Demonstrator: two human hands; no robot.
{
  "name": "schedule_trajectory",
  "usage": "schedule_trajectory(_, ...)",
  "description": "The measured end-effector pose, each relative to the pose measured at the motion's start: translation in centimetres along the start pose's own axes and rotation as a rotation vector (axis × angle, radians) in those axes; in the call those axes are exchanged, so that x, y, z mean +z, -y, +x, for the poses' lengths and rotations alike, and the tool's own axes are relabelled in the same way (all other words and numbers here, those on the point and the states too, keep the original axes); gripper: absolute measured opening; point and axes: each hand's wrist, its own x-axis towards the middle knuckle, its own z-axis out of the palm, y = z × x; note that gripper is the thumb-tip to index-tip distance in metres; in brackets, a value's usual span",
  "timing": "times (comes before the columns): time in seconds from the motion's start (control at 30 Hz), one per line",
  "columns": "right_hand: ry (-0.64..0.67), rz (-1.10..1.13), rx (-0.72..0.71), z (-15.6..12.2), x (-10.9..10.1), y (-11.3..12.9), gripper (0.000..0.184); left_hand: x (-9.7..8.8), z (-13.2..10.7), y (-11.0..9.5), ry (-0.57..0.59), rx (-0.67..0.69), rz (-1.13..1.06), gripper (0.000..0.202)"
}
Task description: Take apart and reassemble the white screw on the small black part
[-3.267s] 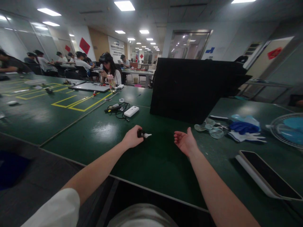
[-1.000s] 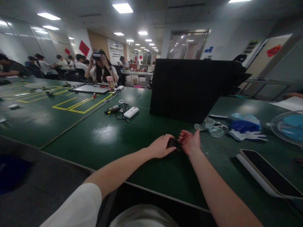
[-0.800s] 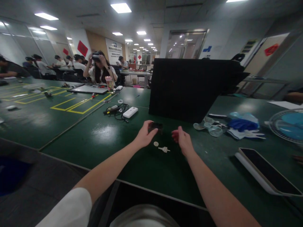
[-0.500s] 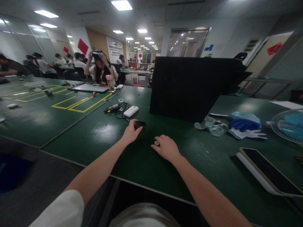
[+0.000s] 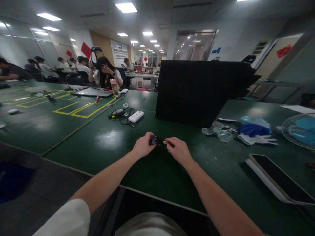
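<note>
My left hand [image 5: 144,146] is closed around a small black device [image 5: 155,141], whose upper face shows some grey detail too small to read. Just to its right, my right hand [image 5: 179,150] pinches a small round metal piece [image 5: 164,142] between thumb and fingers. The piece is seen nearly edge-on, close beside the device; whether the two touch I cannot tell. Both hands are over the green table [image 5: 147,170]. Beyond them lies a white box-shaped device [image 5: 136,116] beside a tangle of black cables [image 5: 120,113].
A large black panel [image 5: 189,93] stands behind my hands. To the right are clear plastic cups [image 5: 225,136], gloves [image 5: 256,131], a phone-like slab [image 5: 280,177] and a round fan-like grille [image 5: 301,131]. Across the table, a person [image 5: 104,72] holds a headset.
My left hand has brought the black device nearer and to the right. My right hand has turned the round piece and lifted it toward the device. The person opposite has taken the headset off.
</note>
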Motion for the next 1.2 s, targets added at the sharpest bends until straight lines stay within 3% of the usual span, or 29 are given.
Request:
schedule_trajectory(0.2,0.007,-0.095,-0.122,-0.1,0.5,1.5,0.021,0.6,-0.6,-0.9,0.053,0.059,0.031,0.046)
schedule_trajectory(0.53,0.080,-0.268,-0.147,0.3,0.5,1.4,0.015,0.7,-0.8,-1.2,0.123,0.110,-0.006,0.047)
schedule_trajectory(0.73,-0.009,-0.285,-0.158,0.5,0.0,2.0,0.015,0.8,-0.9,-1.3,0.101,0.106,-0.022,0.046)
schedule_trajectory(0.83,-0.087,-0.241,-0.054,0.4,-1.5,1.0,0.020,0.8,-0.9,-1.2,0.081,0.080,-0.035,0.045)
schedule_trajectory(0.9,-0.025,-0.214,0.005,0.2,-2.5,-0.1,0.021,0.7,-0.8,-1.1,0.072,0.064,-0.031,0.043)
schedule_trajectory(1.0,0.173,-0.194,0.016,-0.2,-3.2,-1.6,0.029,0.5,-0.6,-0.8,0.057,0.033,-0.020,0.041)
schedule_trajectory(1.1,0.267,-0.243,0.052,-0.4,-2.7,-2.2,0.044,0.3,-0.5,-0.6,0.054,0.005,-0.020,0.040)
schedule_trajectory(1.2,0.301,-0.325,0.057,-0.1,-1.5,-2.0,0.044,0.1,-0.4,-0.7,0.039,-0.026,-0.003,0.041)
